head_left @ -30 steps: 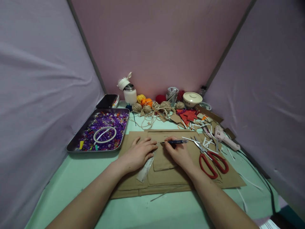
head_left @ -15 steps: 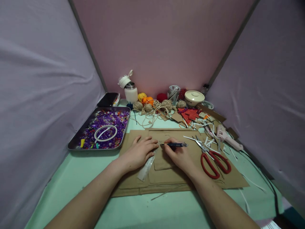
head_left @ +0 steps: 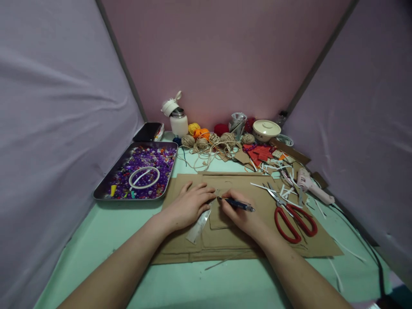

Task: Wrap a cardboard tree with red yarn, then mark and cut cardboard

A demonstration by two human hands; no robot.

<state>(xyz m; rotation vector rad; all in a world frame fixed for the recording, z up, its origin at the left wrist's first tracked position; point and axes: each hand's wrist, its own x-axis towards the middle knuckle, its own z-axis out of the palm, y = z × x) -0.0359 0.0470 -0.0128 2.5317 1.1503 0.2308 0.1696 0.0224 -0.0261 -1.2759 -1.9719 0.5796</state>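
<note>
Lying on the mint-green bench, nearest first: one thin dark strand, loose along the front edge of a stack of brown cardboard sheets, flat, layered and a little uneven; probably light and stiff, apt to crease at the corners, best lifted by two opposite edges. On the stack, one clear ruler, set aslant, its near end exposed and its far part under the left hand; likely thin, light and slippery on board, best steadied by spread fingertips, as here. Left hand: palm down, fingers extended, resting on the ruler without closing round it. Right hand: closed in a writing grip on one dark pen, the tip low by the left fingertips; whether it touches the board cannot be told. Pen: slim, rigid, presumably light, properly taken near the point. Right of the right hand, one pair of red-handled scissors, blades parted, rigid and likely the weightiest piece on the stack; to be taken by the loops. Beyond the scissors, one pale pink glue gun, corded. Left, one metal tray of loose beads, liable to spill if tipped. Farthest, twine balls, soft, and one lidded bowl, probably breakable.
</note>
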